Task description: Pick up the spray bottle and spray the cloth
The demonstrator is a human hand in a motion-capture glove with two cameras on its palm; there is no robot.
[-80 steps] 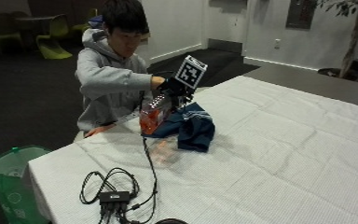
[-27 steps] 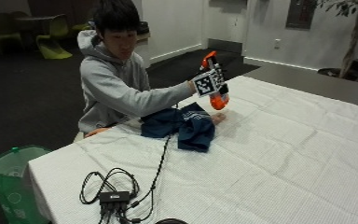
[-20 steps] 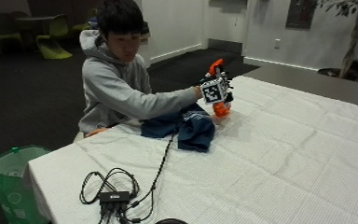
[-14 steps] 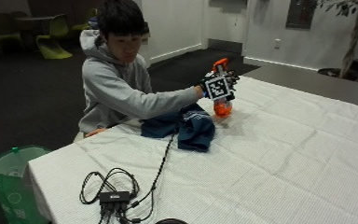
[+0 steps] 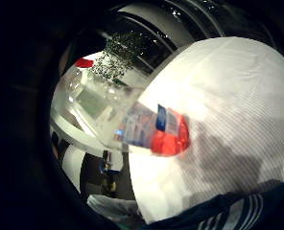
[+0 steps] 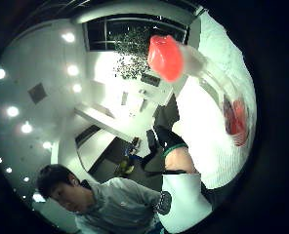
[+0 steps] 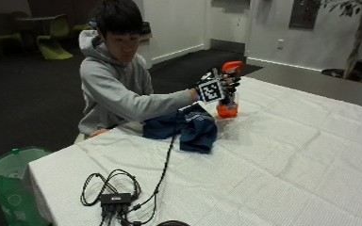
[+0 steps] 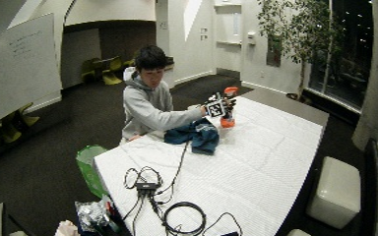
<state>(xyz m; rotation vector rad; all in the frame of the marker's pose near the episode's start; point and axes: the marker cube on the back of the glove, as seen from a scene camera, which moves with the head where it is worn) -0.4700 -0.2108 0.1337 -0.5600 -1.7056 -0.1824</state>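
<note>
Lowering toward the tablecloth [image 7: 306,155], the gloved right hand [image 7: 222,87] grasps the upright spray bottle [image 7: 229,96], which has come down from mid-air to just beyond the navy cloth [image 7: 187,127] near the table's far edge; spraying seems done, release next.

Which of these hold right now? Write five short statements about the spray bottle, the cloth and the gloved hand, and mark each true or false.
1. The gloved right hand holds the spray bottle upright. True.
2. The bottle's liquid is blue. False: it is orange-red, low in the bottle.
3. The cloth lies on the table, nearer the person than the bottle. True.
4. The cloth is white. False: it is dark blue.
5. The bottle lies on its side on the cloth. False: it is upright, beside the cloth.
</note>
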